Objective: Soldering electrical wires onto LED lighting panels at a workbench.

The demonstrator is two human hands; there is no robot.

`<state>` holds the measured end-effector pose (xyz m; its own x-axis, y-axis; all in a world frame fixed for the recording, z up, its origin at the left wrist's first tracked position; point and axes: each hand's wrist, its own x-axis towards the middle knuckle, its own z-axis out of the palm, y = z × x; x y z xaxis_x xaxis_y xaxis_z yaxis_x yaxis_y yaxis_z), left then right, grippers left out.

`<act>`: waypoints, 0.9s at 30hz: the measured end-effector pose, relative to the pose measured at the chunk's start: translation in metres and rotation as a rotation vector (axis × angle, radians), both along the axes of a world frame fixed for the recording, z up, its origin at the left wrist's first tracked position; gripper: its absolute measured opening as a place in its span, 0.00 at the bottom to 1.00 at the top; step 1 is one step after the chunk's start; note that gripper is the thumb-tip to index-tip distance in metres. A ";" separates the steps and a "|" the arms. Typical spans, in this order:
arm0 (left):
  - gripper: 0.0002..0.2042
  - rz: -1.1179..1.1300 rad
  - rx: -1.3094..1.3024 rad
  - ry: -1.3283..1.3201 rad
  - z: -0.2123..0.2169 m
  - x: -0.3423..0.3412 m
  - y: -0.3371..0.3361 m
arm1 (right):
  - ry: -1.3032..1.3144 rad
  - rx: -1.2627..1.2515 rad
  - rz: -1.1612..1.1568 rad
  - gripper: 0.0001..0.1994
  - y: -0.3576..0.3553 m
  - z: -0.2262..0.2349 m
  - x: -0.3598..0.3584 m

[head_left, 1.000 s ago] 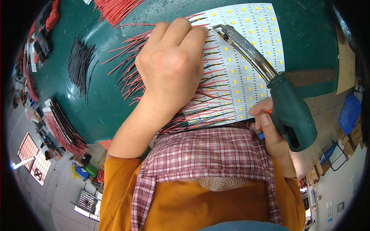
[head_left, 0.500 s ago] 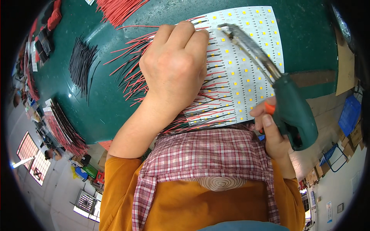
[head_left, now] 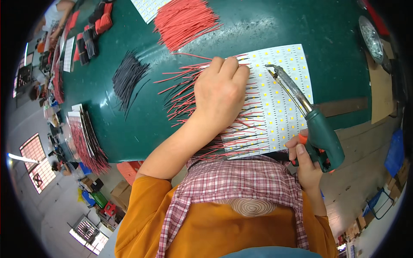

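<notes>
A white LED board (head_left: 282, 92) with yellow chips lies on the table in front of me. Rows of red and black wires (head_left: 180, 96) stick out from its left part. My left hand (head_left: 221, 92) is closed, knuckles up, over these wires, pinching a wire at the board; its fingertips are mostly hidden. My right hand (head_left: 307, 163) grips a green soldering gun (head_left: 325, 139) with an orange trigger. The gun's metal barrel slants up and left over the board, its bent tip just right of my left fingers. Whether the tip touches the board, I cannot tell.
On the green table (head_left: 142, 137) lie a pile of red wires (head_left: 185, 23), a pile of black wires (head_left: 130, 79) and a stack of wired boards (head_left: 86, 139). A round metal dish (head_left: 371, 39) stands at the far right, near a cardboard piece (head_left: 382, 86).
The view has shifted, so the table and board appear lower and more of the far side shows. Both hands keep their holds. The soldering tip stays close to the left fingers.
</notes>
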<state>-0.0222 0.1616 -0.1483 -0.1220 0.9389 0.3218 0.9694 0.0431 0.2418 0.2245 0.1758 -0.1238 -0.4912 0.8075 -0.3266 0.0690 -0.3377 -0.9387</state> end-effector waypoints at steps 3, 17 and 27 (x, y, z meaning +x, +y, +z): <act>0.08 -0.045 0.046 -0.122 0.010 -0.021 0.001 | 0.047 0.052 -0.013 0.14 -0.002 -0.008 0.000; 0.10 0.093 -0.049 0.132 -0.016 -0.185 0.086 | 0.035 0.066 -0.102 0.14 -0.016 -0.012 0.012; 0.11 0.194 -0.156 0.067 0.023 -0.186 0.105 | 0.027 0.147 -0.065 0.14 -0.016 -0.009 0.011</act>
<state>-0.2084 0.2662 -0.1253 -0.2879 0.9390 0.1883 0.9530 0.2614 0.1534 0.2353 0.1598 -0.1328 -0.4435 0.8759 -0.1901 0.0259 -0.1994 -0.9796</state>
